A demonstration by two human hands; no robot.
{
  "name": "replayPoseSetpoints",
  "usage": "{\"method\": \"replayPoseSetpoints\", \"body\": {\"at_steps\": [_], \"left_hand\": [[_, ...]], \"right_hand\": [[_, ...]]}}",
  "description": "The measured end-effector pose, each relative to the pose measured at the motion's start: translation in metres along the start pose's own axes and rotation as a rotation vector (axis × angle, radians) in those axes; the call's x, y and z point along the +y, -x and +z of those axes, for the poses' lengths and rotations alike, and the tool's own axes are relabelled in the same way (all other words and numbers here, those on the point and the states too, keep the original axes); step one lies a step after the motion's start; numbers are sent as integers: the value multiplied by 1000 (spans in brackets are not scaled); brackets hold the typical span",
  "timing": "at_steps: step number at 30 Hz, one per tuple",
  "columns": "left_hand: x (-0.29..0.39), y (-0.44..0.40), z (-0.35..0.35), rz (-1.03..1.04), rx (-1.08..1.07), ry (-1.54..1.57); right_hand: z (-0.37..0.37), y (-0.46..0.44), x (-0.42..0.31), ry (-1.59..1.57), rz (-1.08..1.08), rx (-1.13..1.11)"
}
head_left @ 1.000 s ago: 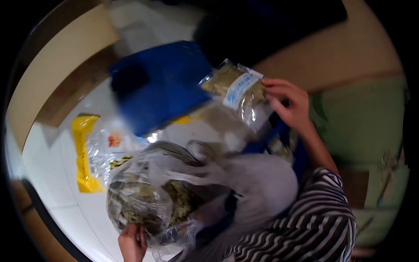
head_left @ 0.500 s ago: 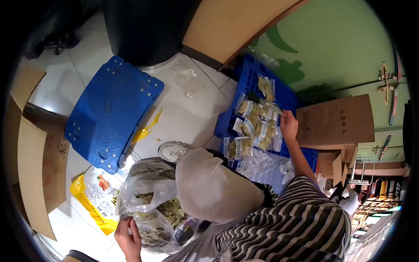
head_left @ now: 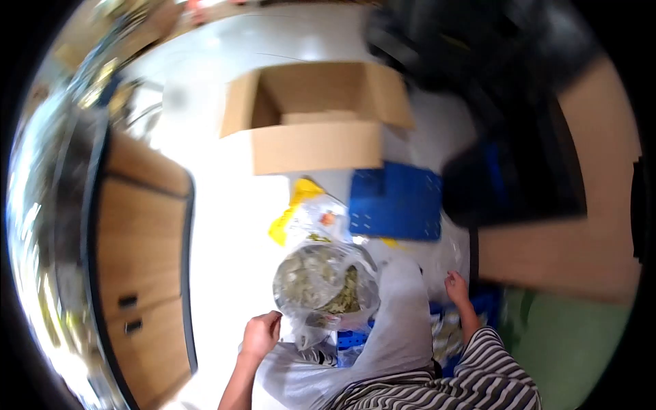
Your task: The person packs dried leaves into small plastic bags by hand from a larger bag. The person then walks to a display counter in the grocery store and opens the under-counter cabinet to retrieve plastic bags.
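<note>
A clear plastic bag (head_left: 311, 277) full of dried greenish leaves (head_left: 347, 294) stands open in front of my knees. My left hand (head_left: 262, 333) is at the bag's left edge, its thumb and fingers pinched together on the plastic. Off to the right, my right hand (head_left: 458, 287) hangs above the floor beside my leg, fingers loosely bent and a little apart, with nothing visible in them. Blur softens its outline. Below it, small packets (head_left: 447, 333) lie on a blue pallet (head_left: 488, 304), partly hidden by my arm and leg.
A yellow and white printed bag (head_left: 318, 215) lies on the floor beyond the leaf bag. Next to it is a blue plastic stool or board (head_left: 396, 201). Behind stands an open cardboard box (head_left: 318, 147). A wooden cabinet (head_left: 140, 260) is at left, a dark bin (head_left: 512, 178) at right.
My view has swung left, away from the pallet of packets and toward the cardboard box. My right hand has left the packets; the thin packet at its fingers no longer shows. The left hand stays by the leaf bag.
</note>
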State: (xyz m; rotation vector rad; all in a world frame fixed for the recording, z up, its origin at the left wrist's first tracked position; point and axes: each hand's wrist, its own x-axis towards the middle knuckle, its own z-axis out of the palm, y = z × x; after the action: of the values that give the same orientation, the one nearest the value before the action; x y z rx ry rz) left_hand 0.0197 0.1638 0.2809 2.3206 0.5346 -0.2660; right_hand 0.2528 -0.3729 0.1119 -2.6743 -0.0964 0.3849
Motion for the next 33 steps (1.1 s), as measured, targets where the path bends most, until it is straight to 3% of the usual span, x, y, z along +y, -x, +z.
{"method": "replayPoseSetpoints", "body": {"at_steps": [3,4,5,6,8,9,11,14,17,20,21,24,27,30,32,33], "left_hand": [[-4,106,-33,-343,230,150],[-11,145,-39,-428,324,125],[-12,184,-35,-568,420,150],[-14,222,-39,-691,444,175],[-3,296,-26,-887,538,167],[9,321,-17,-922,625,220],[26,367,-2,-971,763,305],[13,403,6,-989,916,534],[13,454,-13,-921,989,651],[5,531,-23,-1051,1119,799],[-4,561,-11,-1143,1074,866],[-11,658,5,-1553,1240,837],[-2,737,18,-1737,1428,911],[-4,774,62,-1770,1537,721],[-5,797,45,-1766,1698,920],[-15,800,54,-1722,1803,960]], "right_hand": [[-24,-58,-72,-195,-90,-167],[-29,-76,-100,-208,-274,-207],[-54,-78,-163,-124,-353,-259],[-64,-84,-213,-247,-299,-409],[-30,-115,-241,-245,-558,-353],[-54,-60,-326,-111,-463,-385],[-20,1,-398,-182,-500,-649],[12,179,-533,-186,-504,-1106],[66,301,-573,-229,-622,-1523],[76,416,-636,151,-731,-1648],[81,443,-655,284,-903,-1645],[105,502,-705,368,-1221,-1581],[136,538,-756,513,-1465,-1435],[153,556,-798,639,-1583,-1191],[173,568,-818,723,-1599,-1075],[191,562,-822,794,-1508,-1076]]}}
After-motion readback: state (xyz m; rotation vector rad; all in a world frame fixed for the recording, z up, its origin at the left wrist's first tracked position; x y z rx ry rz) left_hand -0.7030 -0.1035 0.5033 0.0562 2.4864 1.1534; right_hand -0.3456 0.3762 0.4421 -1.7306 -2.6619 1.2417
